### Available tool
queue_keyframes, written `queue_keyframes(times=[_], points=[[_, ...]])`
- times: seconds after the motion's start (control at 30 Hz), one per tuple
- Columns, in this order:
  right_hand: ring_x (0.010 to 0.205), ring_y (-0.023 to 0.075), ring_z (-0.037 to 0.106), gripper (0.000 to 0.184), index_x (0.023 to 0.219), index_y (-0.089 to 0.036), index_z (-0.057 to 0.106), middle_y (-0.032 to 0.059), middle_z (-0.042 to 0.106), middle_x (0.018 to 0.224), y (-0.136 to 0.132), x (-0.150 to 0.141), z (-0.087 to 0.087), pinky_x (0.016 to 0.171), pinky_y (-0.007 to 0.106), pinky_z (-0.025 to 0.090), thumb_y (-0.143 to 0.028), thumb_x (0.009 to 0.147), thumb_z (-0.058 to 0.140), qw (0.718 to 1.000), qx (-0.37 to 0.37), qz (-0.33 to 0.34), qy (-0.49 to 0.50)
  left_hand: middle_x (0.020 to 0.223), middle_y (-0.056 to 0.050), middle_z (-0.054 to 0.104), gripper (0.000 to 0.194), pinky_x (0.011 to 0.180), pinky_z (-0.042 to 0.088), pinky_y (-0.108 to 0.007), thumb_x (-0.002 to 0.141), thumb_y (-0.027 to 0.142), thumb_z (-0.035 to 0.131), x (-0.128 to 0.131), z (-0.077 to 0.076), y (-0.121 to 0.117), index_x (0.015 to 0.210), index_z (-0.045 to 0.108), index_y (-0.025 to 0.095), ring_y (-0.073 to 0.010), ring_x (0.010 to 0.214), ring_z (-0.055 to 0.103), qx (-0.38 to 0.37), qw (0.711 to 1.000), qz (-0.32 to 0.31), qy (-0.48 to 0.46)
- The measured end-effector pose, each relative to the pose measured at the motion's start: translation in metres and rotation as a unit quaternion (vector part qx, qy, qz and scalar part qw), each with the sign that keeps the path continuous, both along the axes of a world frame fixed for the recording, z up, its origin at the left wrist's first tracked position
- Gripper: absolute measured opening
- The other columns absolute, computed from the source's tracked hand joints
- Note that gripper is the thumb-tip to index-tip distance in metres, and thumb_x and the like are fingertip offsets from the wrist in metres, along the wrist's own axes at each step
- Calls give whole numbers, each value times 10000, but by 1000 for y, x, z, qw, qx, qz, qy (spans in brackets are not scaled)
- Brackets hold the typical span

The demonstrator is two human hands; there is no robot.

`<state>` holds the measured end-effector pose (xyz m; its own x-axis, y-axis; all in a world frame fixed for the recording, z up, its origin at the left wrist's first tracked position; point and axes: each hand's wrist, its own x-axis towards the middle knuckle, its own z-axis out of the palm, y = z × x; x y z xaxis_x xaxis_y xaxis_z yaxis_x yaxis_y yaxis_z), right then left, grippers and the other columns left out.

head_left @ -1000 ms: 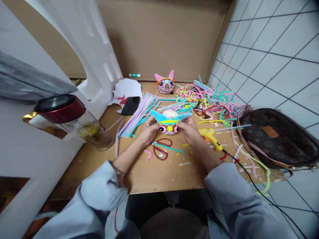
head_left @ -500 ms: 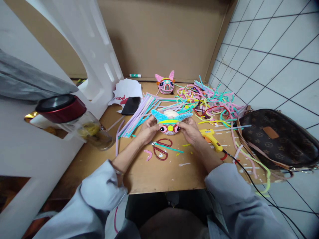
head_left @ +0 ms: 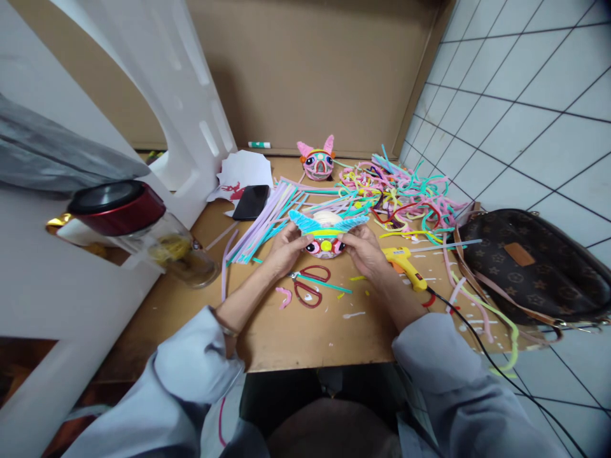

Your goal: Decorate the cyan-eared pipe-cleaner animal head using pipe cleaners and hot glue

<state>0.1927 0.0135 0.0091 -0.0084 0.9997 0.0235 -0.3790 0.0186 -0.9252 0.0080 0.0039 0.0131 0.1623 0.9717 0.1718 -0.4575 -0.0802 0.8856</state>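
Both hands hold a small round pipe-cleaner animal head (head_left: 326, 236) just above the wooden table (head_left: 305, 331). It has blue wing-like ears, a yellow band, dark eyes and a yellow nose. My left hand (head_left: 285, 249) grips its left side under one blue ear, fingers closed on it. My right hand (head_left: 365, 249) grips its right side the same way. Red-handled scissors (head_left: 308, 285) lie on the table right below the hands. A yellow glue gun (head_left: 405, 264) lies just right of my right hand.
A finished pink-eared head (head_left: 317, 161) stands at the back. A tangle of coloured pipe cleaners (head_left: 401, 194) fills the back right; straight ones (head_left: 265, 222) lie left. A black phone (head_left: 251, 201), a red-lidded jar (head_left: 143, 232) and a brown bag (head_left: 529, 264) sit around.
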Motion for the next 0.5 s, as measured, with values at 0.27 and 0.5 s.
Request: queue_keyframes(times=[0.27,0.5], points=[[771,146,614,431,814,-260,524,-72,641,767,-3,-3,6,744,287,506,-194,503,815,1000,6,-10,-6,1158,-80,761,718,918,527,-380,608,351,920,0,-3,1,1268,675,213,-252,1002,712,15,1000,7,25],[934,202,680,415,875,-271,570,-37,729,917,-9,-5,14,835,336,544,-252,523,789,1000,-7,6,25,1102,-68,770,747,951,520,-401,589,355,920,0,-2,-1,1277,662,217,-262,1020,709,11,999,12,28]])
